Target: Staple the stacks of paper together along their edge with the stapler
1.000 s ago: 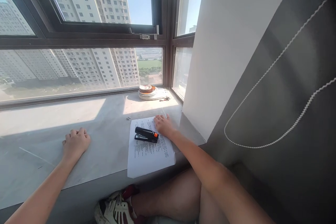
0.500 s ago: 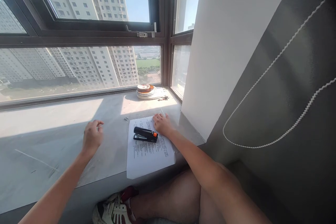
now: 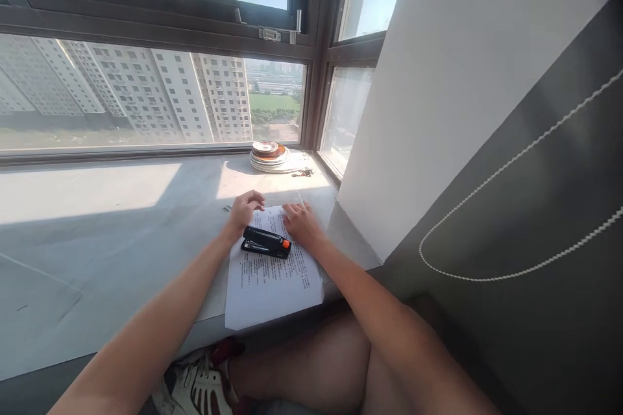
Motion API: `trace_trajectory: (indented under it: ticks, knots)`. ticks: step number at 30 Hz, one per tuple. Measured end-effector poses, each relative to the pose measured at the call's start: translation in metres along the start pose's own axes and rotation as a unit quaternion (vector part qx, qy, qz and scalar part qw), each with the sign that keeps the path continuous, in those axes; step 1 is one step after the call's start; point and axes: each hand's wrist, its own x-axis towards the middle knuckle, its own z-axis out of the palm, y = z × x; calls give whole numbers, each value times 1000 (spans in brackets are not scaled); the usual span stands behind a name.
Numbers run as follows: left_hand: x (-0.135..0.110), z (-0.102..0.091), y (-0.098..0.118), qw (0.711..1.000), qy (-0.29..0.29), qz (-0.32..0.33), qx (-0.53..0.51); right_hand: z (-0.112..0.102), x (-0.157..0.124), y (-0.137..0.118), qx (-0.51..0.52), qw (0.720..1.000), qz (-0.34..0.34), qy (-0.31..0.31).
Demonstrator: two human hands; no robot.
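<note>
A printed sheet of paper (image 3: 272, 295) lies on the windowsill, its near end reaching past the front edge. On it rests a black stapler (image 3: 265, 243) with an orange part at its right end. My left hand (image 3: 243, 209) is at the sheet's upper left corner, fingers bent loosely and pointing right; whether it touches the paper I cannot tell. My right hand (image 3: 300, 222) lies over the upper right part of the sheet, fingers stretched out. Both hands are just beyond the stapler, apart from it.
Small staple strips (image 3: 226, 207) lie left of the left hand. A stack of plates (image 3: 269, 159) stands in the window corner, with a small dark beaded item (image 3: 304, 172) beside it. A white wall (image 3: 389, 117) rises at the right, with a hanging bead chain (image 3: 467, 207) beyond.
My left hand has moved right, from bare sill to the paper's upper corner. My right hand stays on the sheet. The view has tilted down slightly.
</note>
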Motion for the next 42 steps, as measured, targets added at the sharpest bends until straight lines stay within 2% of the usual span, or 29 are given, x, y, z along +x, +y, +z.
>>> trace_trajectory:
  ticks: [4,6,9,13,16,22,28,33,35,37,39,42]
  knots:
    - [5,1,-6,999,-36,-2,29,-20,-8,-8,73,997,4,40]
    - [7,2,-7,998,-49,-5,46,-31,-15,-19,128,991,-15,41]
    - [6,4,-8,996,-60,-8,60,-38,-26,-41,186,980,-73,-2]
    - [3,4,-8,995,-72,-18,72,-25,-36,-58,189,977,-76,-56]
    - [4,3,-7,995,-72,-24,68,-12,-39,-56,192,977,-66,-66]
    - [2,4,-1,999,-38,-30,25,-5,-34,-36,217,975,-53,-14]
    - [-21,2,13,998,-2,-54,-14,0,-32,-28,248,968,-48,5]
    - [-49,-12,15,993,10,-90,-77,0,-31,-25,321,944,7,79]
    - [-58,-15,11,987,19,-105,-121,-7,-28,-17,332,942,21,37]
    - [-61,-15,7,983,32,-110,-143,-16,-26,-6,344,937,10,-57]
    - [-60,-13,4,982,45,-106,-147,-22,-24,6,372,919,-7,-131]
    - [-55,-12,1,980,76,-95,-158,-25,-24,19,414,894,-20,-172]
